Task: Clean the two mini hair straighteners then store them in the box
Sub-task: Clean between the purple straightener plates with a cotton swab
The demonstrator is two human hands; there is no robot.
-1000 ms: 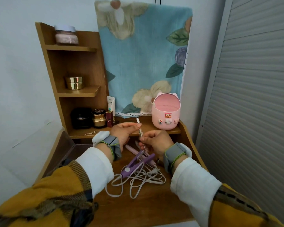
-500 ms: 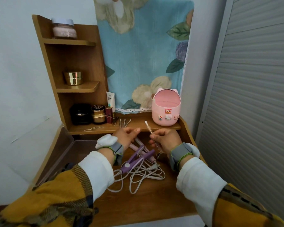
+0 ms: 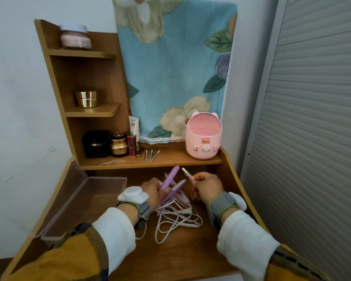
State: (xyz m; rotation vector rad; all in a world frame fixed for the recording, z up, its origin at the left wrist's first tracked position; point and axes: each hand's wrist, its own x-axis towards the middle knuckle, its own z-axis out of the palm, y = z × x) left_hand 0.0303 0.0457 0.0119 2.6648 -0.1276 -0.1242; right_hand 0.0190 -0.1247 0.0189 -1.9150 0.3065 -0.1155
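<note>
The left hand (image 3: 152, 190) is curled round the hinge end of the purple straightener (image 3: 169, 179), holding it just above the desk (image 3: 180, 256) with its two arms sprung apart in a V and pointing up and away. The right hand (image 3: 208, 185) pinches a cotton swab (image 3: 186, 173) between thumb and fingertips, its tip just beside the open arms. The straightener looks light, stiff and smooth, so a grip low on the body suits it, leaving the plates free for the swab. Its white cord (image 3: 178, 218) lies in a loose tangle and will likely drag or snag when lifted. The pink straightener (image 3: 183, 197) lies on the desk under the purple one, and it is probably as light. The clear box (image 3: 93, 199) stands open to the left. On the shelf, spare swabs (image 3: 151, 155) lie near a pink bin (image 3: 204, 136) that reads "TOY STORY". The lettering on the top jar (image 3: 75, 37) is too blurred to read.
</note>
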